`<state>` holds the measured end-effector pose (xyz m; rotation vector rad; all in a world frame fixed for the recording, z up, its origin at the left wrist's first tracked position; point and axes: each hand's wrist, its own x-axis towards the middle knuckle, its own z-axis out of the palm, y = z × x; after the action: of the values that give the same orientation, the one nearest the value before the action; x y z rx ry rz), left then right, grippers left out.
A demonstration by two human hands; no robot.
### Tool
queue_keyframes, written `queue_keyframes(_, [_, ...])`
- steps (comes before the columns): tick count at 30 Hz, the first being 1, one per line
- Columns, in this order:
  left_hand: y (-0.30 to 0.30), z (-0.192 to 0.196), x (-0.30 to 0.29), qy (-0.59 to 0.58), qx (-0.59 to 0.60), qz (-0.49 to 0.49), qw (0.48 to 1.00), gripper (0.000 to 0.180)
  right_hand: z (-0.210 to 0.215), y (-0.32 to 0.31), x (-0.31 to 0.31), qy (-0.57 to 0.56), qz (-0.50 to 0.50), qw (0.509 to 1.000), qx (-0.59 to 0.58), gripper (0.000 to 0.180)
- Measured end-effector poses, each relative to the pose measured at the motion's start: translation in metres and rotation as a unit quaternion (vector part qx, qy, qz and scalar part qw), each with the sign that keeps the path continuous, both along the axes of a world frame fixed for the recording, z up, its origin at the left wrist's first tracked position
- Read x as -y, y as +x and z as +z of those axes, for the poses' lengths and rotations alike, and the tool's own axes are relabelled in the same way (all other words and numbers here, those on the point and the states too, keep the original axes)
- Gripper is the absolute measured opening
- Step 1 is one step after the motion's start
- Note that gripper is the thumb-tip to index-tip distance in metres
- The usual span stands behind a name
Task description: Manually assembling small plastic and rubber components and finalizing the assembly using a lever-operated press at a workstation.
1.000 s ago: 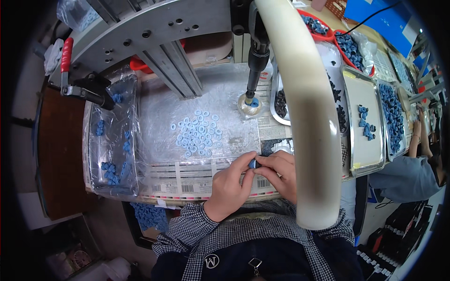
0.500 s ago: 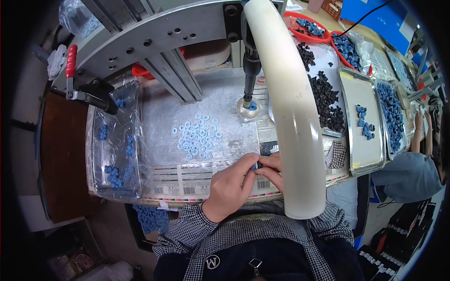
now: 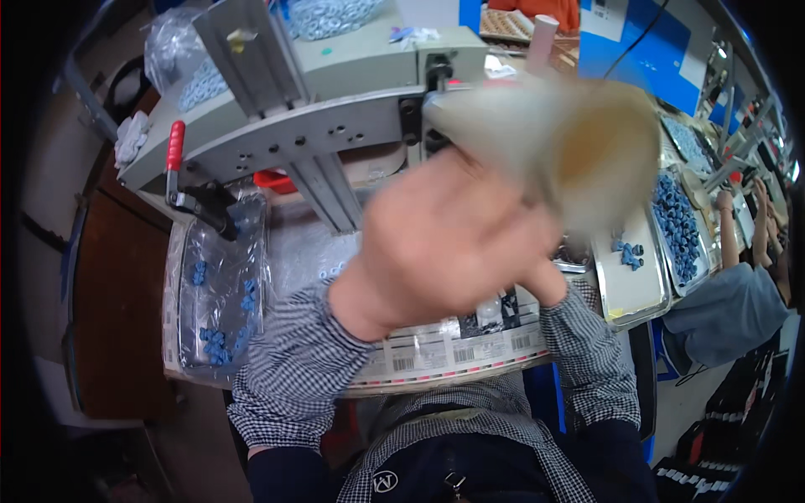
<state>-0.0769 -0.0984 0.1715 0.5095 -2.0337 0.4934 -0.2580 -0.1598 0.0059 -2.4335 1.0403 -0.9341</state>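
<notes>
My left hand (image 3: pixel 444 243) is raised close to the camera, large and blurred, its fingers curled against the end of a cream-coloured curved bar (image 3: pixel 579 142) that reaches up and right. My right forearm in a checked sleeve rises from the lower right. Only the wrist of my right hand (image 3: pixel 545 285) shows, because the hand itself is hidden behind the left hand. The small blue rings on the bench are mostly covered by my arms.
A grey press frame (image 3: pixel 335 126) with a red-handled clamp (image 3: pixel 174 147) stands behind. A clear plastic bag holding blue parts (image 3: pixel 218 302) lies at the left. Metal trays of blue parts (image 3: pixel 675 226) sit at the right, where another person (image 3: pixel 729 302) works.
Both hands have left the small part at the bench's front edge and risen toward the camera. The view has tilted, and the cream bar is now blurred.
</notes>
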Motion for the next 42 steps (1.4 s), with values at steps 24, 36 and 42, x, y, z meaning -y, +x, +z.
queue_keyframes(24, [0.033,-0.172,-0.012,0.530,-0.311,0.140,0.776,0.023,0.007,-0.206,-0.049,-0.009,-0.344,0.931,-0.122,0.026])
queue_keyframes(36, [0.026,-0.195,0.019,0.403,-0.160,0.173,0.884,0.021,0.112,-0.054,-0.024,-0.077,-0.119,0.990,0.003,0.024])
queue_keyframes(42, [0.028,-0.197,0.014,0.336,-0.086,0.202,0.916,0.028,0.176,0.030,0.039,-0.170,0.027,0.950,0.263,0.021])
